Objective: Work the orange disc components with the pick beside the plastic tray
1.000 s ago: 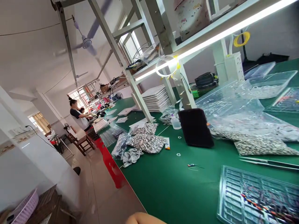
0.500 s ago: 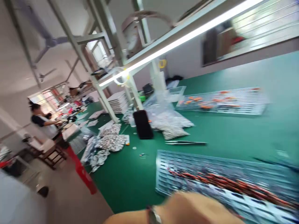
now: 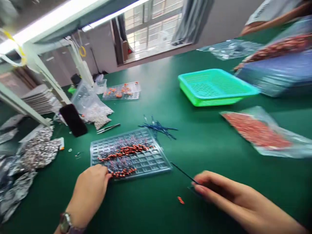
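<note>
My left hand, with a watch on the wrist, is at the near left edge of a clear plastic tray. Its fingers are curled together beside small orange-tipped parts with thin leads; what they pinch is hidden. Another row of orange-tipped parts crosses the tray's middle. To the right, my right hand pinches a thin dark strip between thumb and fingers, its free end pointing at the tray's corner. A small orange piece lies on the green table between my hands.
Dark strips lie behind the tray, tweezers and a black phone at left. A green basket, a bag of orange parts and another person's arm are at right. Filled bags lie far left.
The view has swung right and down, bringing both hands, the basket and the other person's arm into sight. Earlier, one blurred forearm and hand showed in front of the tray.
</note>
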`<action>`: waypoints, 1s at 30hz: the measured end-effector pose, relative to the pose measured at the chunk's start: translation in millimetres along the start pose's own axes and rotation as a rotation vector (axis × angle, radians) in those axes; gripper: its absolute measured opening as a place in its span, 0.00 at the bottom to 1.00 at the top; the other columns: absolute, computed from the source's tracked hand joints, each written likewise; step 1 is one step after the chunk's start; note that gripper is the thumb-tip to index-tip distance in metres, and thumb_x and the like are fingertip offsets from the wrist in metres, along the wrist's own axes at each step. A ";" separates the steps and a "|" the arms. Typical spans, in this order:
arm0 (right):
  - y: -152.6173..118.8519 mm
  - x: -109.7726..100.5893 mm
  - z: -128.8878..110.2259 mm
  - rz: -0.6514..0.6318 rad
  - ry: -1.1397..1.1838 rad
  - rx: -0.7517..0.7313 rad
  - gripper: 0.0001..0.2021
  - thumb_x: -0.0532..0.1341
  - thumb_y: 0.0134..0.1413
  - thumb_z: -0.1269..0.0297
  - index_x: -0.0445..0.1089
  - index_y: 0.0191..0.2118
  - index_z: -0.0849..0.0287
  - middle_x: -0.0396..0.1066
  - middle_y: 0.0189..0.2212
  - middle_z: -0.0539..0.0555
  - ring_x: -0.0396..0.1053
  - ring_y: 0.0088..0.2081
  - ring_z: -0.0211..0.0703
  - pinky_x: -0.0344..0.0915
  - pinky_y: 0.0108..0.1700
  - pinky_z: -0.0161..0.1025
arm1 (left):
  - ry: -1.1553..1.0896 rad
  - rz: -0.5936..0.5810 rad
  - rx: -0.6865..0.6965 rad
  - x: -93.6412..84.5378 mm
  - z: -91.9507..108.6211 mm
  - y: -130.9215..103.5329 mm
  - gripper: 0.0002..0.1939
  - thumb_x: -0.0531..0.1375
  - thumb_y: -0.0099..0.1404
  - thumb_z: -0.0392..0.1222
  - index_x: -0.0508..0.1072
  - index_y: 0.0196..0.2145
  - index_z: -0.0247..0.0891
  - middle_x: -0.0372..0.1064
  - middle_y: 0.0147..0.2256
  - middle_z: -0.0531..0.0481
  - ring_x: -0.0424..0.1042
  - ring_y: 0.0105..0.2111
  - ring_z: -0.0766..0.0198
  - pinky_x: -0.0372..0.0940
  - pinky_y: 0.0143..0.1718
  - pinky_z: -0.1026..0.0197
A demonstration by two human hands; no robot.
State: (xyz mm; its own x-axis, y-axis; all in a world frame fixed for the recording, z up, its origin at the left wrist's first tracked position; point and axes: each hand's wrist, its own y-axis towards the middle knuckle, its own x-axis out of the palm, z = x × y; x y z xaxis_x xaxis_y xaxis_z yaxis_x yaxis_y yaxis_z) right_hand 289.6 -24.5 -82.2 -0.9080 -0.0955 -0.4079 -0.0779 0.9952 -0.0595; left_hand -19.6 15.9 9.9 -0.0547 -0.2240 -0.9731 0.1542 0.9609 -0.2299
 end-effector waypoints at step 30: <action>-5.4 10.2 -26.9 -0.221 -0.278 -0.095 0.10 0.50 0.61 0.68 0.54 0.27 0.54 0.58 0.23 0.47 0.55 0.23 0.38 0.55 0.24 0.34 | -0.016 0.403 0.185 12.6 -17.1 0.7 0.25 0.45 0.69 0.61 0.70 0.28 0.44 0.66 0.24 0.56 0.65 0.23 0.66 0.53 0.26 0.60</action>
State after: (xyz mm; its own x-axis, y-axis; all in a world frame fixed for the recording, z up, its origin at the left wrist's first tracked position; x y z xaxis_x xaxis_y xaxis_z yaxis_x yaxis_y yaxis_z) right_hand 269.7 -30.2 -61.5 -0.7193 -0.2974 -0.6278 -0.3091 0.9464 -0.0941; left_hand -37.1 16.6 -2.2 0.0614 0.1588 -0.9854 0.3340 0.9271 0.1702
